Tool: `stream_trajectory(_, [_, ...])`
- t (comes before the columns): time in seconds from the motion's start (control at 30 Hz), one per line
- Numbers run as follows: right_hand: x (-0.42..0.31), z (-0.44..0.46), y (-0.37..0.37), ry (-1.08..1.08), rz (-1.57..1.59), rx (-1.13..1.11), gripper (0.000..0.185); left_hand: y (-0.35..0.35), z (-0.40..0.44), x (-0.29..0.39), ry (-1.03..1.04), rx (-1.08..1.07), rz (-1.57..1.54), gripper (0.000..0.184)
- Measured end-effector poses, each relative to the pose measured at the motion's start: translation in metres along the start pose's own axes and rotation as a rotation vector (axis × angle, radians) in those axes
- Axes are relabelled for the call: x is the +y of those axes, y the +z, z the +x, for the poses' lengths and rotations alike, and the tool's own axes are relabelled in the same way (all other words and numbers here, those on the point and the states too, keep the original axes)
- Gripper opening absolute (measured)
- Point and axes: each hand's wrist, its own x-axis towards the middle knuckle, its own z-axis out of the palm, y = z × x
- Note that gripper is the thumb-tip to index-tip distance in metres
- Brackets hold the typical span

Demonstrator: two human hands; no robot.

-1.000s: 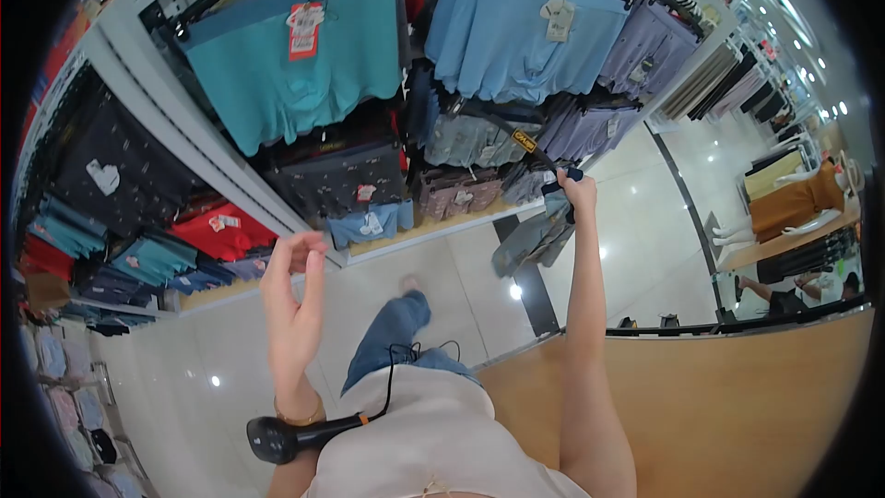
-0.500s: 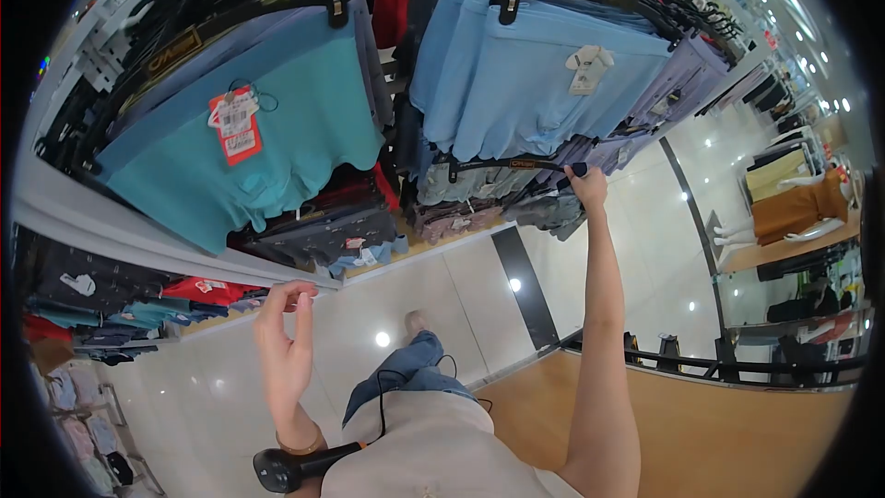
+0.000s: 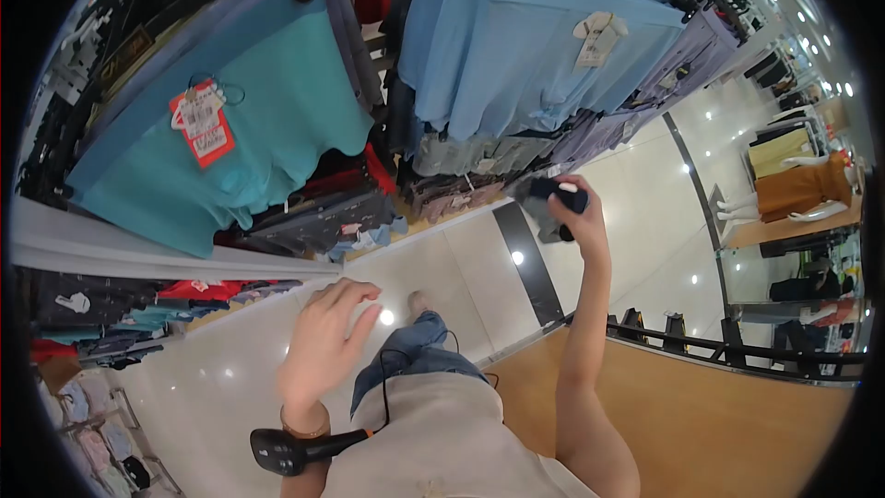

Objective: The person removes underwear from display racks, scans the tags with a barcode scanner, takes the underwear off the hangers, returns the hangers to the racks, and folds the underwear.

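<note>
I have the right hand (image 3: 588, 223) out over the floor (image 3: 461, 263), its grip closed on a dark bundle (image 3: 556, 194), thumb on the near side and fingers curled over the far end. Blur keeps me from telling just what the bundle is. A grey garment (image 3: 542, 218) hangs right by it, to the right of the lowest clothes on the rack; I can't tell how the two are joined.

My left hand (image 3: 324, 346) is up in front of the body with nothing in it, its grip loosely spread, fingers bent and thumb apart. There's a bracelet (image 3: 312, 420) on that wrist, and a black scanner (image 3: 293, 452) lies across the forearm just below it, its handle towards the pale top (image 3: 433, 443).

Ahead of me, teal shorts (image 3: 286, 97) with a red and white tag (image 3: 204, 127) hang at the left, and light blue shorts (image 3: 535, 51) with a pale tag (image 3: 597, 44) at the right. Purple shorts (image 3: 693, 57) hang beside the blue ones. The wooden table (image 3: 710, 424) is at my lower right, under the right forearm.
</note>
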Motion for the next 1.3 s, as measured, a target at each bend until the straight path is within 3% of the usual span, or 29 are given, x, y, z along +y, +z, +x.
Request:
stream_trajectory(0.13, [-0.053,-0.063,0.024,-0.071,0.230,-0.443,0.038,0.008,-0.008,0.027,0.098,-0.071,-0.068,0.031])
stream_trajectory(0.17, [-0.061,-0.076,0.029,0.016,0.246,-0.524,0.039,0.009,-0.011,0.035,0.112,-0.061,-0.108,0.035])
stream_trajectory(0.23, [-0.077,-0.091,0.050,-0.097,0.351,-0.646,0.048,0.014,-0.015,0.048,0.157,0.056,-0.133,0.044])
stream_trajectory(0.37, [-0.087,-0.117,0.086,0.027,0.609,-0.790,0.052,0.017,-0.034,0.056,0.225,0.153,-0.142,0.051])
stream_trajectory(0.47, [-0.085,-0.128,0.096,0.127,0.683,-0.926,0.047,0.027,-0.061,0.043,0.165,0.164,-0.242,0.048])
stream_trajectory(0.57, [-0.087,-0.143,0.103,0.020,0.640,-0.915,0.045,0.033,-0.081,0.046,0.096,0.319,-0.344,0.039])
stream_trajectory(0.77, [-0.095,-0.171,0.087,-0.084,0.484,-0.811,0.030,0.044,-0.106,0.054,0.227,0.372,-0.172,0.032])
stream_trajectory(0.87, [-0.084,-0.180,0.073,-0.236,0.382,-0.884,0.025,0.048,-0.120,0.061,0.199,0.249,-0.189,0.030])
stream_trajectory(0.97, [-0.088,-0.193,0.062,-0.319,0.329,-0.871,0.023,0.044,-0.132,0.080,-0.002,0.121,-0.310,0.026])
stream_trajectory(1.07, [-0.091,-0.206,0.052,-0.163,0.294,-0.832,0.022,0.046,-0.143,0.086,0.052,0.192,-0.333,0.024])
stream_trajectory(1.3, [-0.089,-0.227,0.069,-0.224,0.356,-0.736,0.021,0.045,-0.168,0.090,0.112,0.428,-0.276,0.017])
